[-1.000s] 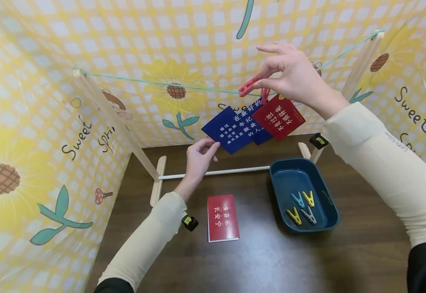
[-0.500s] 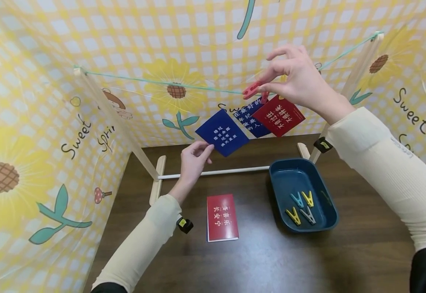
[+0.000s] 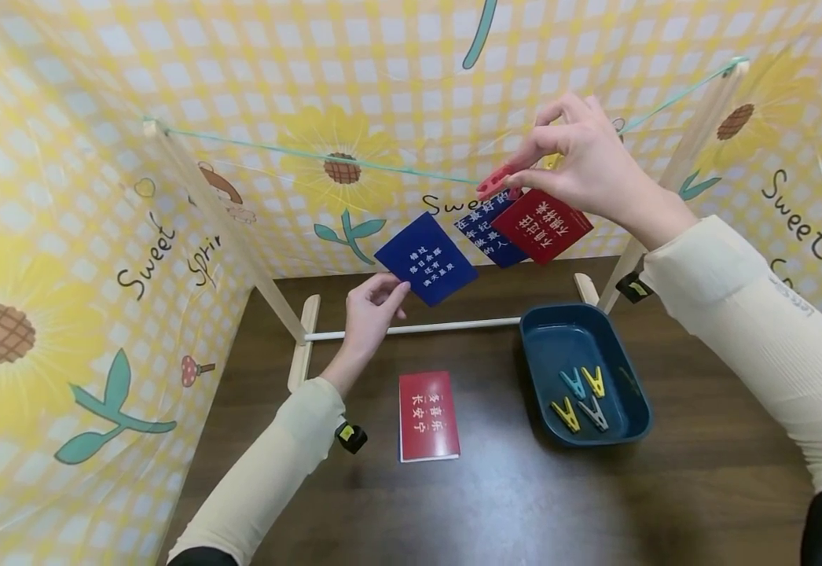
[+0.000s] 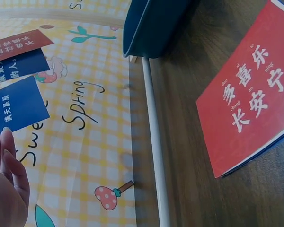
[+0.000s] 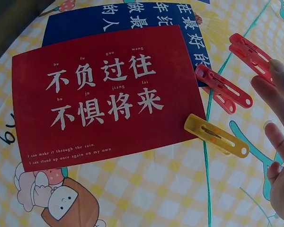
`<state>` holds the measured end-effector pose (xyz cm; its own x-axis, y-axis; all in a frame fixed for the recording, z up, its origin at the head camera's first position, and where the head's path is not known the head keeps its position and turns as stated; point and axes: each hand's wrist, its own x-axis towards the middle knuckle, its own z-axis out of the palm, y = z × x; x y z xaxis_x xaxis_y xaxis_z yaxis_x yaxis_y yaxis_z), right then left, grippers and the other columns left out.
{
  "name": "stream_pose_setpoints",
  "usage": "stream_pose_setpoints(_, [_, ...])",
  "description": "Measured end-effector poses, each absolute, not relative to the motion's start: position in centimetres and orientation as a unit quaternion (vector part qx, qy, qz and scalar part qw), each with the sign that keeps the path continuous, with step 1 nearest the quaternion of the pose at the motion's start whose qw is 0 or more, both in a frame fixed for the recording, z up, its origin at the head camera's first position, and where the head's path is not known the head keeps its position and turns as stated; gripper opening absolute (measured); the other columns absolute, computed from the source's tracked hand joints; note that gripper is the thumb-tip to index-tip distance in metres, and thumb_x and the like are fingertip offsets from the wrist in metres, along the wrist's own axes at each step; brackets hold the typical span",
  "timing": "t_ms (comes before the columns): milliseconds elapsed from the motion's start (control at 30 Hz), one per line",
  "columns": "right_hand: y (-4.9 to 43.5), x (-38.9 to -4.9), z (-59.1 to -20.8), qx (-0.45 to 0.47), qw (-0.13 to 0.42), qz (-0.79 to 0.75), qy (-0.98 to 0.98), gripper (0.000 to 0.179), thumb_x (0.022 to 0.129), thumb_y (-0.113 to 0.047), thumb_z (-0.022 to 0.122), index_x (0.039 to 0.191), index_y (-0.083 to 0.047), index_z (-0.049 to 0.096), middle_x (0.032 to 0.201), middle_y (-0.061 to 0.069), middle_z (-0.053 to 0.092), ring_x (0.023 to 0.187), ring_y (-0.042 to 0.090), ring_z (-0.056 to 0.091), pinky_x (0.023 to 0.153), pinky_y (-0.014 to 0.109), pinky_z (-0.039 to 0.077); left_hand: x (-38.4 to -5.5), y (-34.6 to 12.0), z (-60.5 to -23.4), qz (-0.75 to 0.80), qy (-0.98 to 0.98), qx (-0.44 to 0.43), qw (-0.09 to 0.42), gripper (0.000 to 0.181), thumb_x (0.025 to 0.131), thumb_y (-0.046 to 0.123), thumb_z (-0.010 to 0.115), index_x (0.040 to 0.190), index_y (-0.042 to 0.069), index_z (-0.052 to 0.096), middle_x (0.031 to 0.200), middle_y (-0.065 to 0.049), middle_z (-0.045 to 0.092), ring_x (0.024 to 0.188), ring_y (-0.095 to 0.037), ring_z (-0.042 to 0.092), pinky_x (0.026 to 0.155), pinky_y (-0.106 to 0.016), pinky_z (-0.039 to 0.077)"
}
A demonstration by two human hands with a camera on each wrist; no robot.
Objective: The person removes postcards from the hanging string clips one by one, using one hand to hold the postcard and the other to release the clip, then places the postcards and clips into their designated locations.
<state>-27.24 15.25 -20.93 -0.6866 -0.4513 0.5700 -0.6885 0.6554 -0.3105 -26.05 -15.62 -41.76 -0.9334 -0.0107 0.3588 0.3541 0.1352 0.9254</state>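
Note:
My left hand point(image 3: 368, 316) pinches a blue card point(image 3: 427, 259) by its lower-left edge, tilted and apart from the cards hanging beside it. Between thumb and fingertips, my right hand point(image 3: 588, 161) holds a red clothespin point(image 3: 493, 182) close to the green string point(image 3: 298, 154). In the right wrist view, a second red clothespin point(image 5: 225, 87) sits on the string at another blue card point(image 5: 123, 19). A yellow clothespin point(image 5: 217, 135) clips a red card point(image 5: 106, 94) that partly covers that blue card. Whether the held clothespin's jaws are spread I cannot tell.
Two wooden posts point(image 3: 230, 220) carry the string, with a white rod point(image 3: 439, 326) low between them. On the dark table, a red-topped card stack point(image 3: 428, 417) lies left of a blue tray point(image 3: 534, 369) with several clothespins. A patterned cloth point(image 3: 411, 79) hangs behind.
The blue card in my left hand has moved left, off the hanging blue card it overlapped. My right hand, with the red clothespin, has shifted slightly right and down.

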Motion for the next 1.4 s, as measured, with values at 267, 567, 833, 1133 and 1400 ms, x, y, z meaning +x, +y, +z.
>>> stream_pose_setpoints(267, [15.3,-26.7,-21.4,0.343,0.236,0.234,-0.879,0.02,0.085,-0.011,0.087,0.102,-0.003,0.08,0.108,0.018,0.055,0.113,0.036,0.043,0.095,0.049,0.03,-25.7,-15.7,-41.9,-0.647,-0.742,-0.119,0.13,0.014,0.095,0.006,0.074,0.099,-0.008,0.072,0.076,0.001,0.072,0.05,-0.008,0.061,0.048,-0.021,0.045])
stream_pose_setpoints(567, [15.5,-26.4,-21.7,0.366,0.243,0.226,-0.869,0.019,0.084,-0.01,0.088,0.1,-0.003,0.08,0.1,0.016,0.06,0.106,0.033,0.044,0.091,0.046,0.028,-25.3,-15.8,-42.1,-0.65,-0.743,-0.111,0.114,0.015,0.096,0.003,0.072,0.102,-0.011,0.07,0.074,0.004,0.069,0.051,-0.013,0.061,0.049,-0.019,0.044])
stream_pose_setpoints(833, [15.8,-26.0,-22.6,0.371,0.231,0.221,-0.872,0.02,0.082,-0.01,0.089,0.1,-0.007,0.081,0.097,0.014,0.063,0.105,0.031,0.047,0.09,0.049,0.03,-23.3,-15.3,-39.7,-0.648,-0.747,-0.114,0.096,0.011,0.096,-0.003,0.07,0.1,-0.014,0.068,0.073,0.001,0.067,0.054,-0.014,0.061,0.052,-0.018,0.046])
stream_pose_setpoints(1133, [16.3,-25.9,-23.4,0.387,0.233,0.205,-0.868,0.02,0.081,-0.008,0.09,0.099,-0.006,0.08,0.095,0.012,0.062,0.101,0.031,0.047,0.087,0.048,0.031,-22.3,-15.0,-38.7,-0.642,-0.748,-0.14,0.096,0.012,0.095,-0.007,0.068,0.1,-0.017,0.066,0.075,-0.014,0.068,0.054,-0.016,0.06,0.054,-0.025,0.048])
stream_pose_setpoints(1400, [16.6,-25.6,-24.5,0.393,0.238,0.201,-0.865,0.019,0.079,-0.01,0.092,0.094,-0.007,0.081,0.094,0.012,0.065,0.098,0.031,0.049,0.082,0.045,0.029,-21.8,-15.0,-38.7,-0.637,-0.752,-0.142,0.089,0.01,0.095,-0.007,0.068,0.101,-0.015,0.067,0.079,-0.015,0.069,0.058,-0.042,0.06,0.053,-0.021,0.044])
